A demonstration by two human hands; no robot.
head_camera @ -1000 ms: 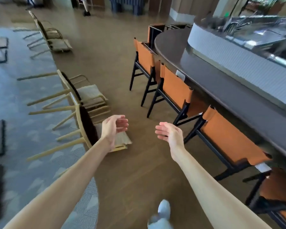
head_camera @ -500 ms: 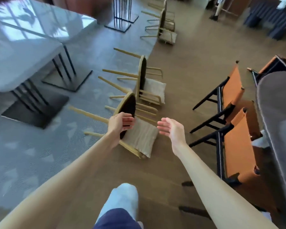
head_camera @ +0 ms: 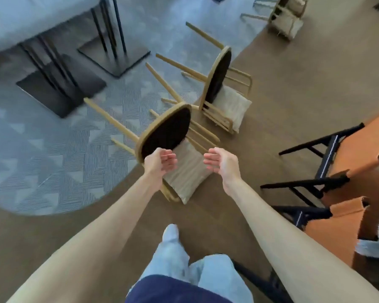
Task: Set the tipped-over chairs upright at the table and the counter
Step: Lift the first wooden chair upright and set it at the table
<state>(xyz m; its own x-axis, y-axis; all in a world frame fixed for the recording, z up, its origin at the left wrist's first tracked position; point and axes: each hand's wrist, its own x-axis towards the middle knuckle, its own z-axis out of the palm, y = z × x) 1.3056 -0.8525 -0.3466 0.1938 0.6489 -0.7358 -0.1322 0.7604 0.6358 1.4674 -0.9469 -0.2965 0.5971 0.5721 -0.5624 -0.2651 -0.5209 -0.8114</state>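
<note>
Desk (head_camera: pixel 20 20) legs and carpet now fill my left side, where a second ago I faced the counter and its orange chairs; I have turned toward the tipped wooden ones. My left hand (head_camera: pixel 160 161) hovers by the nearest chair (head_camera: pixel 166 134), which lies tipped on the floor, legs pointing at the desk; whether it touches the seat edge I cannot tell. My right hand (head_camera: pixel 221 162) hangs above the cushion, released, grasping nothing. A second tipped chair (head_camera: pixel 219 84) lies beyond. I judge lifting comes next.
</note>
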